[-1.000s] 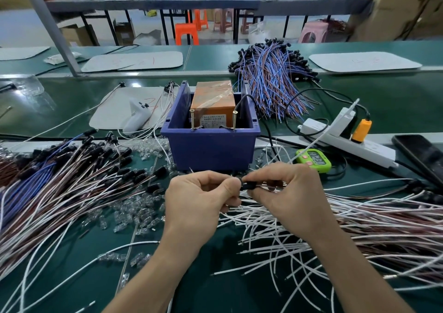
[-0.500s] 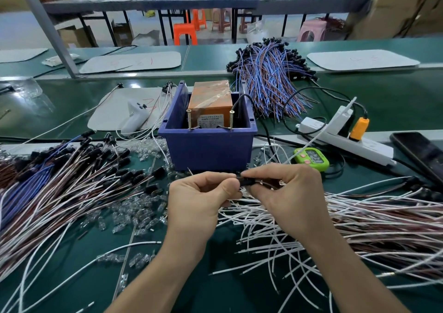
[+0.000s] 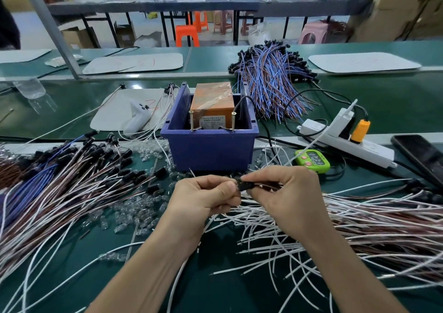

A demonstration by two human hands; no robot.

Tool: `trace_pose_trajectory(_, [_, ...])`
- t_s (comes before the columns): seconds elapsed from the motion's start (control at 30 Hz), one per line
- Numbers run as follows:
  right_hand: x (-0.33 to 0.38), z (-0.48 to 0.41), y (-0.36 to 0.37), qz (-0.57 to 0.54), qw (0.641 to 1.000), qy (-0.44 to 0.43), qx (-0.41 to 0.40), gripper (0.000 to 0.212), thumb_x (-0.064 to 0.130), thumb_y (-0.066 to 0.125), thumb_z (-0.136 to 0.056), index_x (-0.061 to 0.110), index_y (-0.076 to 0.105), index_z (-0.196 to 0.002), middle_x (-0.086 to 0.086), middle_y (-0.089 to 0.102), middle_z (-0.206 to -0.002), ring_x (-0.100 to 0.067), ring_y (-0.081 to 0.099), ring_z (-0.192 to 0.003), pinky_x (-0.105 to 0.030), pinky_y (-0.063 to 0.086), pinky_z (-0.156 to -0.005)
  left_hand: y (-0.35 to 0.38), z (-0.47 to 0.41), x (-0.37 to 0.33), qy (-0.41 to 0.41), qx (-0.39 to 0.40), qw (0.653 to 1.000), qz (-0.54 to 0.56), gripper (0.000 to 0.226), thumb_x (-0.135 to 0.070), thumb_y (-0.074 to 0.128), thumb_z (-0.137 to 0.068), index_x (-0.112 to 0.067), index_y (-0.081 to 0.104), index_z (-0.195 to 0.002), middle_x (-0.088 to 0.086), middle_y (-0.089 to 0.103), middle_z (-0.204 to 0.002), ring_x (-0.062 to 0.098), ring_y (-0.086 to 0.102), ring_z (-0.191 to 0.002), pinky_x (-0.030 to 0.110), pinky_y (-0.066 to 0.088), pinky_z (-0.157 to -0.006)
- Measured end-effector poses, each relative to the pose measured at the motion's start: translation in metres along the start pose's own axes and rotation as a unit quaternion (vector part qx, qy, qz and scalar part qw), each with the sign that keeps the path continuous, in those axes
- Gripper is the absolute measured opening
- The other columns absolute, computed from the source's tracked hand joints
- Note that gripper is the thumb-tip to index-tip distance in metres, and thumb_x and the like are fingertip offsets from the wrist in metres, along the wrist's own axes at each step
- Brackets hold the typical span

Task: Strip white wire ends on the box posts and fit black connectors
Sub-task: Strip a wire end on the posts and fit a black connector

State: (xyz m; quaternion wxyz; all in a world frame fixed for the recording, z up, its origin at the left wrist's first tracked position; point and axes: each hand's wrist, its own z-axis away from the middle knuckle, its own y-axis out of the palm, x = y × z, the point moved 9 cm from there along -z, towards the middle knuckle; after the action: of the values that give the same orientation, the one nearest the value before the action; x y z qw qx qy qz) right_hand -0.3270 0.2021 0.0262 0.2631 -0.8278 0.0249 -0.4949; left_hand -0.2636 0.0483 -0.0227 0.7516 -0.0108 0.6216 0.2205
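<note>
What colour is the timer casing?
The timer is bright green, shown in the head view.

2 hands pinching black connector (image 3: 245, 185), blue box (image 3: 208, 148) behind, loose white wires (image 3: 275, 229)

Green bench (image 3: 395, 102); blue box (image 3: 211, 149) holding an orange block (image 3: 213, 99); white wires (image 3: 275, 245); black connector (image 3: 244, 185); bright green timer (image 3: 311, 160); orange plug (image 3: 359, 130).

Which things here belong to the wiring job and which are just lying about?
Job: small black plastic connector, pinched between left hand and right hand; loose white wires; blue plastic box with screw posts.
Lying about: green digital timer; white power strip; black phone.
</note>
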Motion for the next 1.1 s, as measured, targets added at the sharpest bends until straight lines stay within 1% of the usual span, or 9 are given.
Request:
trace_pose_trajectory(0.07, [-0.001,0.000,0.001,0.010,1.000,0.004,0.002,0.031,0.005,0.087,-0.075,0.033,0.084,-0.090,0.026,0.075,-0.081,0.001,0.072,-0.075,-0.008,0.051,-0.068,-0.002,0.000,0.000,0.017,-0.021,1.000,-0.009,0.003,-0.014,0.081,-0.070,-0.016,0.083,-0.072,0.014,0.075,-0.072,0.016,0.073,-0.062,0.019,0.054,-0.055])
trace_pose_trajectory(0.13, [-0.002,0.000,0.002,0.007,1.000,0.008,0.003,0.032,0.005,0.086,-0.075,0.033,0.084,-0.090,0.026,0.075,-0.081,0.002,0.072,-0.076,-0.008,0.051,-0.068,-0.004,0.001,0.000,0.035,-0.042,0.998,-0.016,0.008,-0.008,0.080,-0.077,-0.014,0.082,-0.073,0.014,0.075,-0.070,0.017,0.073,-0.062,0.019,0.054,-0.055])
trace_pose_trajectory(0.2, [-0.003,0.000,0.003,-0.005,1.000,0.011,0.000,0.033,0.004,0.086,-0.075,0.034,0.084,-0.090,0.025,0.075,-0.080,0.002,0.072,-0.075,-0.009,0.052,-0.068,-0.003,0.001,0.001,0.029,-0.037,0.999,0.003,0.004,-0.016,0.081,-0.070,-0.014,0.083,-0.073,0.013,0.074,-0.070,0.016,0.072,-0.061,0.019,0.053,-0.054])
trace_pose_trajectory(0.27, [-0.004,0.000,0.002,-0.018,1.000,0.017,0.001,0.035,0.004,0.086,-0.074,0.036,0.083,-0.088,0.024,0.075,-0.079,0.000,0.072,-0.072,-0.011,0.053,-0.065,0.001,0.000,0.002,0.021,-0.015,1.000,0.014,0.014,-0.024,0.081,-0.062,-0.014,0.083,-0.073,0.011,0.074,-0.070,0.014,0.070,-0.059,0.018,0.052,-0.053])
trace_pose_trajectory(0.4, [-0.006,0.000,0.007,-0.034,0.999,0.030,0.012,0.040,0.002,0.086,-0.073,0.041,0.081,-0.083,0.023,0.075,-0.076,-0.002,0.073,-0.069,-0.014,0.055,-0.064,0.002,0.000,0.004,0.008,-0.001,1.000,0.022,0.021,-0.030,0.082,-0.055,-0.016,0.082,-0.071,0.010,0.074,-0.070,0.013,0.069,-0.056,0.018,0.053,-0.053])
trace_pose_trajectory(0.77, [-0.004,0.000,0.003,0.000,1.000,0.009,-0.010,0.037,0.001,0.086,-0.074,0.035,0.083,-0.088,0.026,0.075,-0.079,0.000,0.072,-0.075,-0.011,0.053,-0.069,-0.002,-0.005,0.012,-0.004,0.002,0.999,0.042,0.016,-0.025,0.081,-0.062,-0.016,0.083,-0.076,0.013,0.076,-0.075,0.014,0.073,-0.062,0.019,0.054,-0.055])
trace_pose_trajectory(0.97, [-0.012,0.001,0.008,-0.001,0.999,0.035,-0.003,0.040,0.003,0.085,-0.074,0.041,0.080,-0.084,0.027,0.074,-0.077,0.000,0.072,-0.072,-0.012,0.054,-0.067,-0.004,-0.004,0.003,0.036,-0.019,0.999,-0.016,0.004,-0.009,0.080,-0.071,-0.011,0.082,-0.074,0.018,0.074,-0.072,0.020,0.072,-0.059,0.021,0.053,-0.053])
trace_pose_trajectory(1.03, [-0.014,0.000,0.011,-0.012,0.999,0.044,0.012,0.041,0.005,0.085,-0.075,0.044,0.080,-0.086,0.025,0.075,-0.076,-0.001,0.072,-0.069,-0.012,0.053,-0.063,-0.005,-0.005,-0.001,0.047,-0.024,0.998,-0.043,0.014,0.002,0.078,-0.079,-0.010,0.082,-0.074,0.020,0.074,-0.071,0.021,0.072,-0.058,0.021,0.053,-0.052])
trace_pose_trajectory(1.1, [-0.016,-0.002,0.010,-0.030,0.998,0.046,0.020,0.041,0.007,0.086,-0.076,0.044,0.079,-0.090,0.022,0.076,-0.076,-0.002,0.072,-0.068,-0.012,0.053,-0.063,-0.007,-0.007,-0.007,0.057,-0.031,0.996,-0.054,0.020,0.005,0.077,-0.081,-0.013,0.082,-0.074,0.020,0.075,-0.072,0.020,0.072,-0.059,0.021,0.054,-0.053])
